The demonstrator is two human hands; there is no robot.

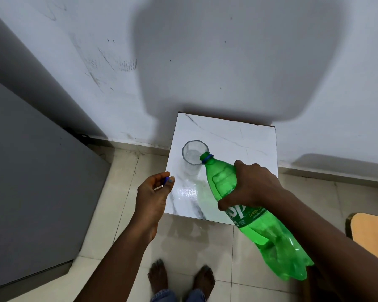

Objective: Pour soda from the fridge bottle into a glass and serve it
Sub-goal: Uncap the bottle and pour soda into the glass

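The green bottle point(225, 182) is tipping neck-down, its open mouth sitting right at the near rim of the clear glass point(194, 153) on the small white table point(249, 138), with a little liquid seemingly gathering in the glass. The right hand point(253, 186) is wrapping its fingers around the bottle's shoulder, while the left hand point(153, 192) is pinching the blue cap point(166, 180) between fingertips beside the table's edge. The pour is probably going best kept slow, mouth held over the rim, since fizz could be climbing fast.
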